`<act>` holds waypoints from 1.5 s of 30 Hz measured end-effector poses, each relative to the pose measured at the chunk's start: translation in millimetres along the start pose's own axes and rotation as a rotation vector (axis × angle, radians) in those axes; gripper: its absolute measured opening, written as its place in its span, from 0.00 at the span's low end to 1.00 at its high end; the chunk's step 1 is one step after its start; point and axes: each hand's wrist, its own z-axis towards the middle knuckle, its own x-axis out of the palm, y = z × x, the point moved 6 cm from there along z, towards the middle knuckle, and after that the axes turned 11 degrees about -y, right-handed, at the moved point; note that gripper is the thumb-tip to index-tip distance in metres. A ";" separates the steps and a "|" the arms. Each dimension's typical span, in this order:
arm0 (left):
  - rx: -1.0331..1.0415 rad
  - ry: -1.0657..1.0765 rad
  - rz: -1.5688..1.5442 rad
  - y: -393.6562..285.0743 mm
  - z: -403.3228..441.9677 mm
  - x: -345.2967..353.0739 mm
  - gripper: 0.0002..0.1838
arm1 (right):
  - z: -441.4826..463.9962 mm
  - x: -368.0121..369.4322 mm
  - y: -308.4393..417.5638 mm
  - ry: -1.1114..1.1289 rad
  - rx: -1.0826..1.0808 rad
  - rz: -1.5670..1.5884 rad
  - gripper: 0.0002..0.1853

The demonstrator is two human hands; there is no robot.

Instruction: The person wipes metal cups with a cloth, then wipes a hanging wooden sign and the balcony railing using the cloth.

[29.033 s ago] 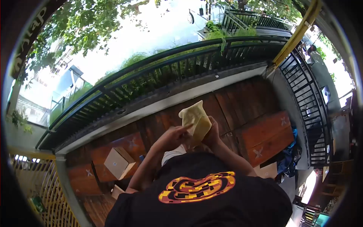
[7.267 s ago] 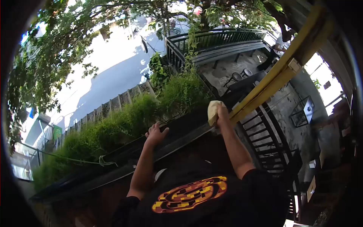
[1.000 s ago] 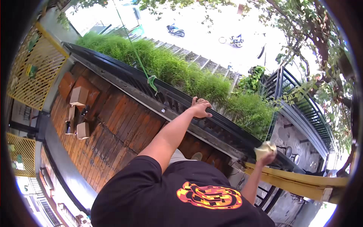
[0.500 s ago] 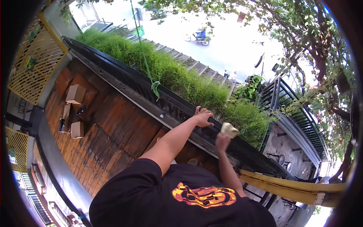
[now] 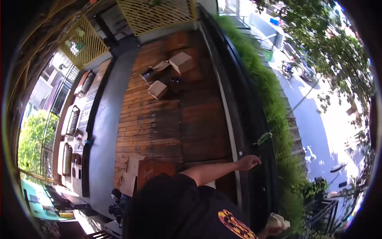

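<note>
My left hand (image 5: 249,162) reaches out beside the black railing (image 5: 242,79), fingers loosely bent and apart, with nothing visible in it. Whether it touches the railing I cannot tell. At the bottom right my right hand (image 5: 273,231) is closed around a pale cream folded cloth (image 5: 277,221), near the railing and the plants. Part of that hand is hidden behind the cloth. A green rope (image 5: 264,138) is knotted on the railing just beyond my left hand.
Green plants (image 5: 264,99) line the railing's outer side, above a street with motorbikes (image 5: 287,69). Cardboard boxes (image 5: 180,63) lie on the wooden deck (image 5: 167,119). More cardboard (image 5: 129,175) is close by my left side. Yellow lattice panels (image 5: 159,16) stand at the far end.
The view has swung left along the deck. My left hand has come off the railing top, its fingers now more bent. My right hand still holds the cloth, lower in view.
</note>
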 end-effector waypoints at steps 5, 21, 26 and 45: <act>-0.120 -0.165 0.068 43.7 12.9 -99.2 0.10 | 24.3 44.8 140.3 0.195 -0.043 0.120 0.33; -0.199 -0.567 0.125 67.0 -30.3 -325.3 0.12 | 68.9 355.6 468.1 0.751 0.032 0.505 0.20; -0.204 -0.641 0.109 50.8 -54.2 -335.7 0.13 | 57.3 397.1 444.9 0.983 -0.140 0.611 0.20; -0.126 -0.636 0.066 -10.7 -167.1 -202.5 0.12 | 79.6 235.2 427.8 0.988 -0.684 0.279 0.12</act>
